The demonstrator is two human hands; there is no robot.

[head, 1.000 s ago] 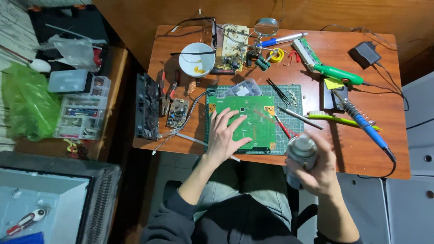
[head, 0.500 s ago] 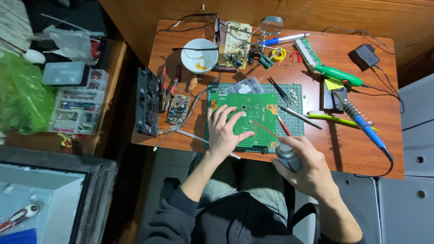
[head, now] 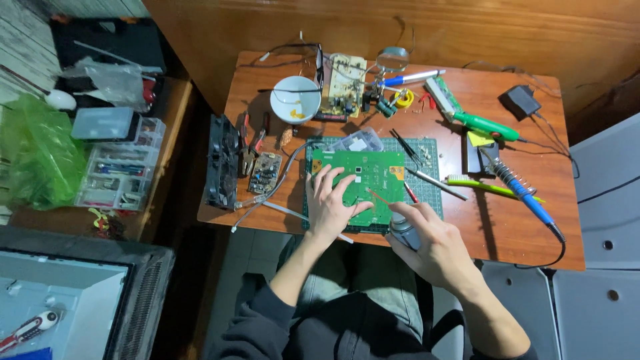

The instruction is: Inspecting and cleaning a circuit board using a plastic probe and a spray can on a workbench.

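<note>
The green circuit board [head: 363,183] lies flat on a dark green gridded cutting mat [head: 427,193] at the near edge of the wooden table [head: 520,220], directly in front of the person. The left hand [head: 331,203] rests on the board's near-left part with fingers spread and pressing down, pinning it in place. The right hand [head: 433,243] is closed around a small grey spray can [head: 402,230] whose thin red nozzle straw [head: 379,196] points at the middle of the board, so the step in hand looks like applying a spray to one spot of the circuitry. Judging from this, the move calls for a steady aim of the straw tip and a firm hold on the board. The board is rigid, matte, and studded with small components; the can is smooth, rounded metal. Further out lie a blue-handled soldering iron [head: 523,193] with a coiled metal guard, a white ceramic bowl [head: 295,100], a beige bare circuit board [head: 343,83], slim black tweezers [head: 405,145] and a yellow-green toothbrush [head: 487,187].
</note>
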